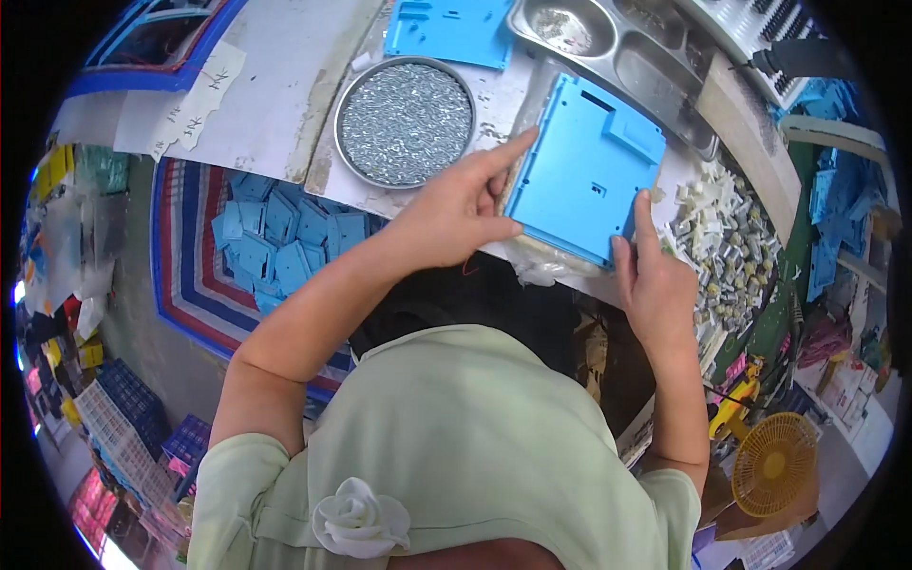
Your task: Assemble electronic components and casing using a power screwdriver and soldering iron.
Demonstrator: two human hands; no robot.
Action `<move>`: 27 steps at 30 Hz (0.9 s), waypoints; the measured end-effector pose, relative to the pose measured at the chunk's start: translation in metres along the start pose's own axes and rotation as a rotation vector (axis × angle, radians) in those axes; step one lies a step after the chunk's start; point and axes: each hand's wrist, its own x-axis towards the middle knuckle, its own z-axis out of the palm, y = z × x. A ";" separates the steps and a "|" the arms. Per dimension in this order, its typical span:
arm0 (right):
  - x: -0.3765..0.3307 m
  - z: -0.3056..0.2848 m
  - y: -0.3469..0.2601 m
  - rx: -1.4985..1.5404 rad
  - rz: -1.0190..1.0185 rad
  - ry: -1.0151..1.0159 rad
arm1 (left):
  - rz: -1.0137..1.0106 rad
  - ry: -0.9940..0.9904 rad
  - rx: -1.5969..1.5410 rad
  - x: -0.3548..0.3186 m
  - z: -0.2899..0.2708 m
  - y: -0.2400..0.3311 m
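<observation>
A square light-blue plastic panel (579,180) lies tilted at the table's front edge, on a pad partly wrapped in clear plastic. My left hand (451,214) holds its left side, index finger along the edge, thumb at the lower left corner and the other fingers curled. At the lower right edge, the thumb and index finger of my right hand (655,280) press against the panel. Left of it, a round metal bowl (341,133) is filled with small silvery metal pieces (406,122), too small to name surely. Another blue panel (451,33) lies farther back.
A compartmented steel tray (617,52) stands behind the panel. White and metal small parts (727,252) are heaped to the right, beside a board (750,142). Below left, a striped bag (180,275) holds several blue panels (280,237). An orange fan (774,464) stands lower right.
</observation>
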 end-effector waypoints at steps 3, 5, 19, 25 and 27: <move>0.005 -0.011 0.002 0.050 0.049 -0.062 | 0.095 -0.021 0.206 -0.007 -0.012 0.012; 0.008 -0.018 0.005 0.074 0.059 -0.088 | 0.102 0.053 0.368 -0.013 -0.033 0.034; 0.173 0.037 -0.113 -0.062 -0.760 -0.065 | 0.448 0.642 0.985 -0.004 -0.092 -0.004; 0.177 0.038 -0.107 0.049 -0.692 0.123 | 0.442 0.695 0.901 -0.002 -0.098 0.000; 0.169 0.007 -0.078 0.241 -0.560 0.205 | 0.402 0.682 0.739 0.002 -0.091 0.006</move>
